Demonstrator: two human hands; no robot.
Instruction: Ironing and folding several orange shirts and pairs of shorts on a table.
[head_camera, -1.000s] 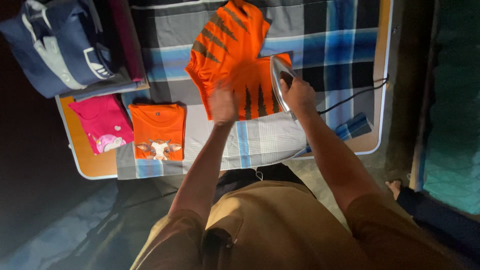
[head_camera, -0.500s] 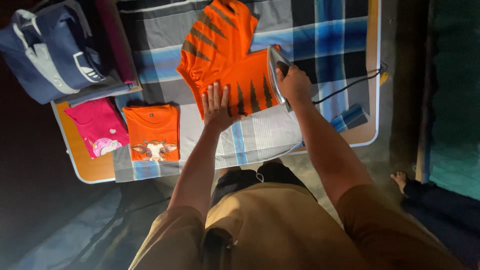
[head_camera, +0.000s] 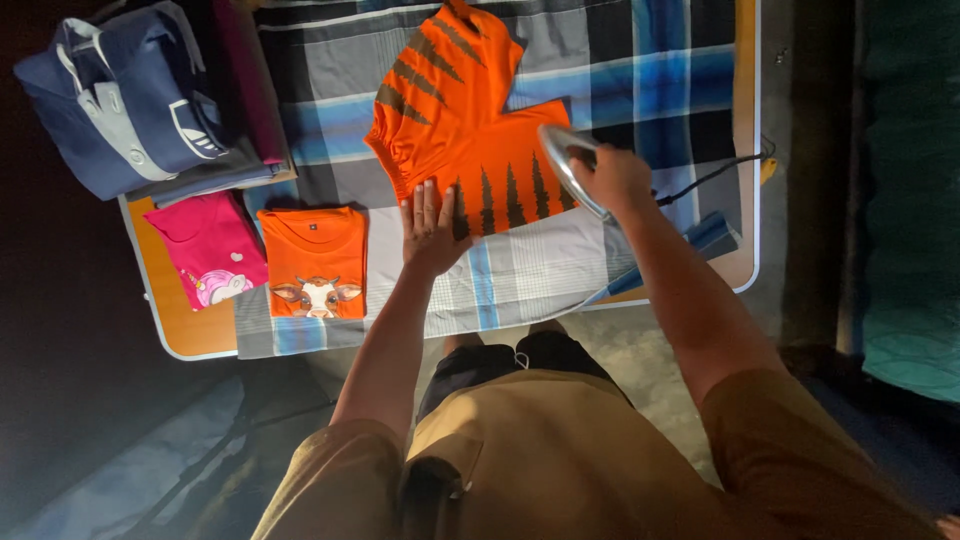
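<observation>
Checked cloth (head_camera: 620, 60) covers our table (head_camera: 180, 335), the orange striped shirt (head_camera: 470, 130) spread on it. Our left hand (head_camera: 432, 228) presses its hem flat, fingers together; our right hand (head_camera: 615, 178) clenches the iron (head_camera: 563, 165). Ironing underway; next we judge a smooth glide.

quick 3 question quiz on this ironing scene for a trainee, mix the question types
1. True or false: the left hand lies flat on the orange striped garment.
2. What does the right hand grip? A) the iron B) the pink shirt C) the navy garment
3. Fill in: the folded orange shirt with an animal face lies between the pink shirt and the ____ hand.

Key: 1 true; 2 A; 3 left
</observation>
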